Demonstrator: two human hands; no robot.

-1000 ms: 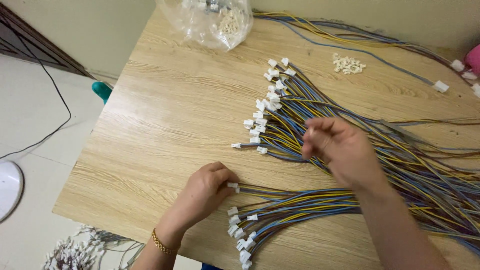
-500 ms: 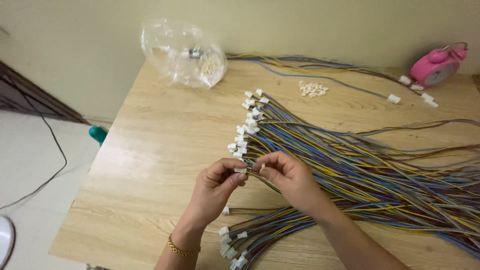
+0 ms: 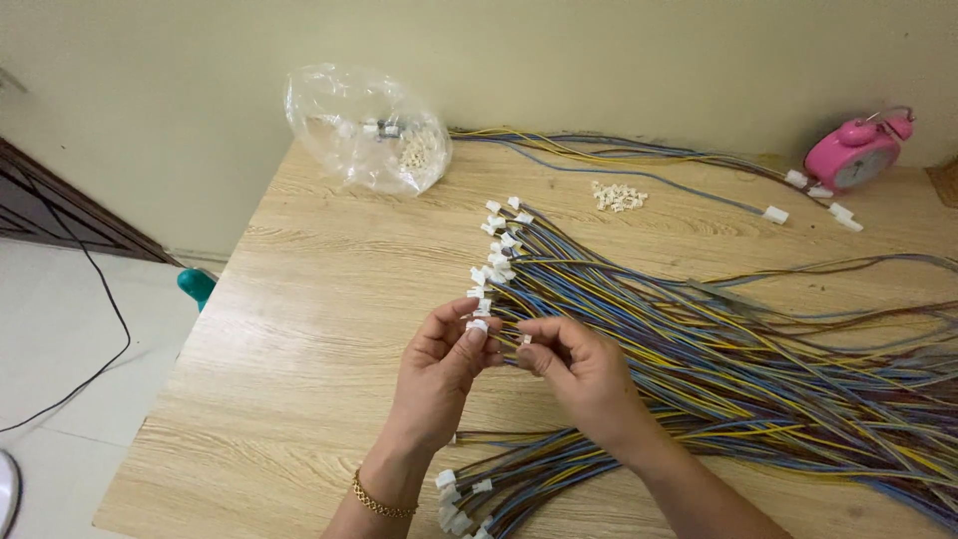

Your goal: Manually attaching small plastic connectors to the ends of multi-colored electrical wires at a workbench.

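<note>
Over the wooden table [image 3: 299,329], my left hand [image 3: 439,369] pinches a small white plastic connector [image 3: 477,325] between thumb and fingers. My right hand [image 3: 579,374] sits just right of it, pinching the ends of thin coloured wires [image 3: 511,337] right next to the connector. A big fan of blue, yellow and brown wire harnesses [image 3: 718,349] with white connectors on their ends lies beneath and to the right of both hands. A second bundle of harnesses [image 3: 499,479] lies near the front edge by my left wrist.
A clear plastic bag [image 3: 364,130] holding small white parts lies at the back left. A small heap of loose white connectors [image 3: 619,196] sits at the back centre. A pink alarm clock [image 3: 858,150] stands at the back right. A black cable [image 3: 90,329] runs across the floor on the left.
My hands came together in front of me: the left rose from the table's front, the right drew wire ends from the pile. The camera tilted up, revealing bag and clock.
</note>
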